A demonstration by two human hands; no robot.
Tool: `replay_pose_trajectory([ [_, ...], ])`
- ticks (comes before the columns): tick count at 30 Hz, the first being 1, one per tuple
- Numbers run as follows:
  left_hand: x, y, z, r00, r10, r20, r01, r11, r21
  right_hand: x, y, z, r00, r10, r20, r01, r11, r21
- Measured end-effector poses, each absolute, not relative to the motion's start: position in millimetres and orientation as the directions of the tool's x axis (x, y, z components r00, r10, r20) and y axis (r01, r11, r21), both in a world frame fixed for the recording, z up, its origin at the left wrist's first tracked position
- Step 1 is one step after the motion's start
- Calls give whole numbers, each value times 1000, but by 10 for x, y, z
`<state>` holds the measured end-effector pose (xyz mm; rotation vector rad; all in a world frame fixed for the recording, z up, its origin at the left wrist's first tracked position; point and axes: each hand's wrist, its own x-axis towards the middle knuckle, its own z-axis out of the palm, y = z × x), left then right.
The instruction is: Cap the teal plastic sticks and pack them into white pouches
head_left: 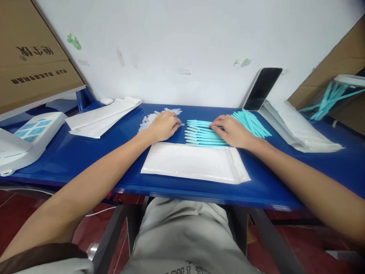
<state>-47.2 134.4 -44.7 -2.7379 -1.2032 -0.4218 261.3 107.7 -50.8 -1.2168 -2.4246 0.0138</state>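
Note:
My left hand (164,125) is over the right side of a pile of small translucent plastic caps (146,121). Its fingers are pinched together, and one small cap (181,124) pokes out at their tips. Beside it, a row of thin turquoise sticks (203,139) lies side by side, several with translucent caps on their left ends. My right hand (230,130) rests at the right part of this row, thumb and fingers closed on the turquoise stick (199,123) at the far edge. Behind that hand lies a loose heap of turquoise sticks (255,123).
A white padded packet (194,161) lies in front of the row. Folded white bags (104,116) lie left, more (305,129) right. A phone (264,88) leans against the wall. A white device (34,133) stands far left, a clear container of turquoise strips (330,99) far right.

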Motion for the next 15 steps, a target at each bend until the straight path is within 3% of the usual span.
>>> replay_pose_trajectory([
  [9, -442, 1372, -446, 602, 710, 364, 697, -690, 194, 2636, 1134, -455, -463, 830, 310, 805, 540, -244],
  [15, -452, 1382, -463, 600, 709, 369, 685, -695, 221, 2620, 1126, -364, -359, 913, 194, 864, 404, -302],
])
